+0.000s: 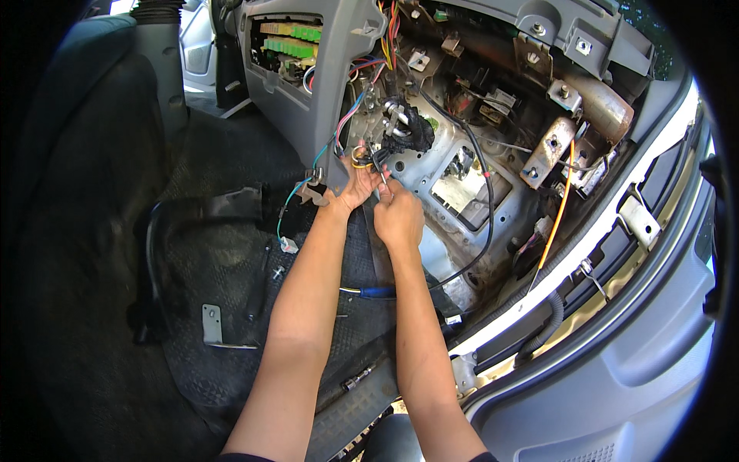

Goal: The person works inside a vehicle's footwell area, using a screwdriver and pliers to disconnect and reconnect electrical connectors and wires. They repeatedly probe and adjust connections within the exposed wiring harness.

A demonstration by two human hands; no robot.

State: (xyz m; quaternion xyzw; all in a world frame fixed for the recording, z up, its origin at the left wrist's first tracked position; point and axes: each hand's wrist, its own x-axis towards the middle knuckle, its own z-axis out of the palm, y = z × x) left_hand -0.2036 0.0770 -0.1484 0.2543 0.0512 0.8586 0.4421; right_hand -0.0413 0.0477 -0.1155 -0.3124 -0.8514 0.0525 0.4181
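Both my hands reach into the stripped lower dashboard of a vehicle. My left hand (357,186) is closed around a bundle of wires (368,160), dark ones with a yellow loop among them. Close beside it, my right hand (399,217) grips a slim metal tool (382,171) that points up at the bundle. The tool's handle is hidden in the fist, so its kind does not show. Just above the hands hangs a black tape-wrapped part (414,131) by a bare metal panel (412,181).
A fuse box (296,42) sits in the dashboard. A teal wire ends in a white connector (289,245). On the floor lie an L-shaped bracket (212,327) and a blue-handled tool (376,292). A metal socket piece (357,378) rests near the door sill. An orange wire (560,208) hangs right.
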